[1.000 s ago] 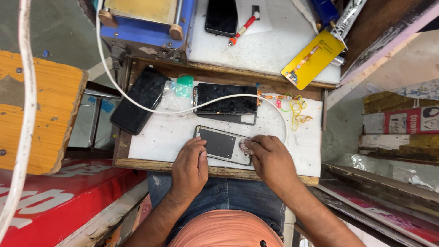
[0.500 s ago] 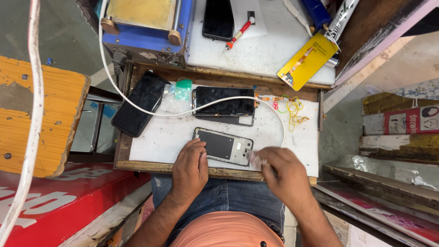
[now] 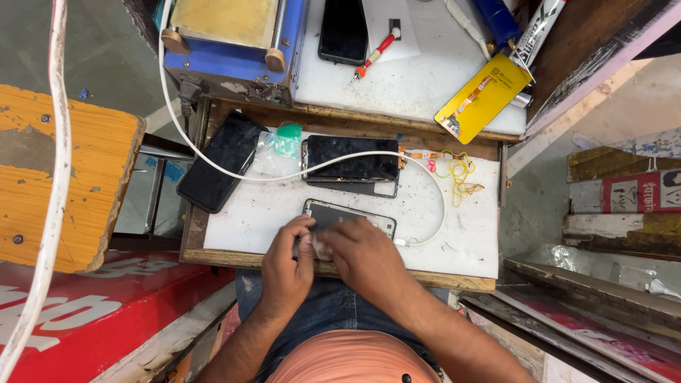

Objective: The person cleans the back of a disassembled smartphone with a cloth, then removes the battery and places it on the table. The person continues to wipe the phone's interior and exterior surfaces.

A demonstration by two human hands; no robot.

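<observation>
We press our left hand (image 3: 284, 266) against the seven o'clock corner of the phone (image 3: 351, 218) lying flat on the white board (image 3: 284, 213), fingers curled on its edge. Our right hand (image 3: 365, 259) covers its lower face, pinching a small pale wad (image 3: 319, 248). At twelve o'clock lies a dismantled phone (image 3: 351, 159) crossed by a white cable (image 3: 425, 206).

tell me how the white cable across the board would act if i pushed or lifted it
The white cable probably behaves floppy: it lies in loose curves over the board and across a dark phone. It looks thin, so likely light, sagging when lifted. Pushed, it would probably slide and bend instead of rolling, perhaps dragging on the phone it crosses.
</observation>
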